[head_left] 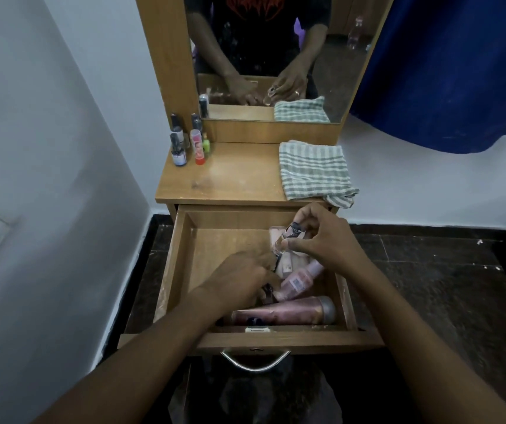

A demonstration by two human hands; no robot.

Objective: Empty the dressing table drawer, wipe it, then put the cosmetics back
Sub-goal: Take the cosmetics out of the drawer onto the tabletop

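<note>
- Currently mid-emptying, by my reading: the drawer (181,264) stands pulled fully out, and its left half and back-left corner show bare wood.
- Several cosmetics lie in the drawer's right half: a long pink tube (288,313) along the front wall, a pink bottle (299,280) just behind it, and a pale flat pack (279,235) near the back-right corner, partly hidden by the hands.
- Right hand (325,237): fingers pinched on a small clear bottle (288,238) with a dark cap, held tilted above the drawer's right side.
- Left hand (239,280): reaching down into the drawer middle, fingers curled around a small dark item (267,291); what it is I cannot tell.
- Tabletop (239,175), back-left corner: a group of small bottles (187,142) stands upright, close together. Judged as items already taken out, though this cannot be confirmed.
- Tabletop, right edge: a striped cloth (314,171) lies folded, one corner hanging over the front-right corner. It looks untouched, so wiping is judged not yet begun.
- Left to do: lift out the remaining items, wipe the drawer, return all cosmetics.
- Mirror (276,56) above the back edge reflects both hands and the cloth; no added information.
</note>
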